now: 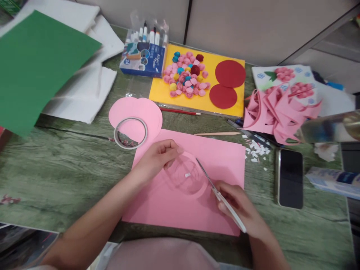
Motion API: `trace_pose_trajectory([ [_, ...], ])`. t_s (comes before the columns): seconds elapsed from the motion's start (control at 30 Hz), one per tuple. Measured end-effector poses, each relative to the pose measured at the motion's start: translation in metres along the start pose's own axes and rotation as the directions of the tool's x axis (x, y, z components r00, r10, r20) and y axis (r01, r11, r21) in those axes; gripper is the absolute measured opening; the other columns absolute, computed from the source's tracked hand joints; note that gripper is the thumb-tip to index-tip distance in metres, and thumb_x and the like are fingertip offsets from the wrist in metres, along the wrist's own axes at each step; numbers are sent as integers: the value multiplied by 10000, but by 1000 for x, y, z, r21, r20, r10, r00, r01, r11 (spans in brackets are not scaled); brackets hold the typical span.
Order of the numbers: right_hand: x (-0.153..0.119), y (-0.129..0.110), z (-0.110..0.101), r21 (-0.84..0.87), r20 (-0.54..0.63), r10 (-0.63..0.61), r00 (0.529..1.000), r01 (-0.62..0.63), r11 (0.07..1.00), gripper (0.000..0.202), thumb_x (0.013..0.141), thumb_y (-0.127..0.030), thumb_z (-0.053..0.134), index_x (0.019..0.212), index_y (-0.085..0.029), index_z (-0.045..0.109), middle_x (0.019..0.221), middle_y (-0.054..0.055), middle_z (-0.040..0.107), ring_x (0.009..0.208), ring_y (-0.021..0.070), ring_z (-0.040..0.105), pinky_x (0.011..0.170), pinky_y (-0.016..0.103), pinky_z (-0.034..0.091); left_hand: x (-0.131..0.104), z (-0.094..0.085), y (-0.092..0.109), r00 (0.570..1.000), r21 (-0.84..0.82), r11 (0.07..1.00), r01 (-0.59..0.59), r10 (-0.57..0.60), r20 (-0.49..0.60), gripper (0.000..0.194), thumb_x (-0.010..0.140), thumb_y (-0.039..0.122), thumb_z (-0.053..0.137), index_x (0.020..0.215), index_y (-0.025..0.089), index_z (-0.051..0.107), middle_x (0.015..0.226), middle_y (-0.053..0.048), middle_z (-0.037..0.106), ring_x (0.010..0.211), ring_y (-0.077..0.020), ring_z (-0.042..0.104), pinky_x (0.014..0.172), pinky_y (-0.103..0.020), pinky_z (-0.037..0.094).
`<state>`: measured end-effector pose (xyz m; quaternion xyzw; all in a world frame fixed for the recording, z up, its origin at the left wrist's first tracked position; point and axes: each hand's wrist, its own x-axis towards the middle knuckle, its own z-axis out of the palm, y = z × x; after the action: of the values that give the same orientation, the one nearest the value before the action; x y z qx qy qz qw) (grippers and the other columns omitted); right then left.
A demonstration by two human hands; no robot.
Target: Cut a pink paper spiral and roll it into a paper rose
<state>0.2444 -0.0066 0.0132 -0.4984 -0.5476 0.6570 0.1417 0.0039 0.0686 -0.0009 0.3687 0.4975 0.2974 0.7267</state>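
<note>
1. The left hand (156, 159) pinches the upper-left edge of a pink paper round (194, 178), thumb and fingers closed together.
2. The right hand (239, 204) is wrapped around a slim cutting tool (221, 197) with a pale handle; whether it is scissors or a knife, I cannot tell. Its tip points to the round's upper-right edge.
3. The round is above or on a larger pink sheet (163, 210); exact contact is unclear. Curved lines run inside it, and a small white scrap (187, 175) shows near its middle.
4. It should be very light and bendy, with little slip; narrow strips would probably curl, sag or tear if tugged. The outer rim seems the best hold, pinched lightly, clear of the blade.
5. The tool looks light but stiff, best held by its handle.
6. Just beyond the sheet, a tape roll (120, 143) overlaps pink discs (150, 116). A phone (290, 180) lies to the right, and pink offcuts (281, 108) are heaped beyond it.
</note>
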Motion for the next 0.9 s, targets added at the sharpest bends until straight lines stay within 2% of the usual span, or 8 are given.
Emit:
trace_pose_trajectory([
  [0.3, -1, 1, 0, -5, -1, 10, 1000, -10, 1000, 308, 816, -455, 512, 696, -181, 437, 602, -50, 368, 538, 94, 310, 482, 227, 215, 0, 1, 0, 1000, 9, 1000, -1, 1, -3, 272, 788, 324, 579, 612, 160, 452, 424, 81, 341, 396, -33, 282, 435, -203, 217],
  [0.9, 1, -5, 1, 24, 0, 48, 999, -48, 999, 378, 816, -522, 495, 674, -178, 430, 575, -50, 356, 515, 87, 311, 460, 217, 225, -3, 1, 2, 1000, 38, 999, -10, 10, -1, 266, 807, 329, 567, 640, 150, 460, 431, 89, 342, 405, -26, 270, 428, -193, 187],
])
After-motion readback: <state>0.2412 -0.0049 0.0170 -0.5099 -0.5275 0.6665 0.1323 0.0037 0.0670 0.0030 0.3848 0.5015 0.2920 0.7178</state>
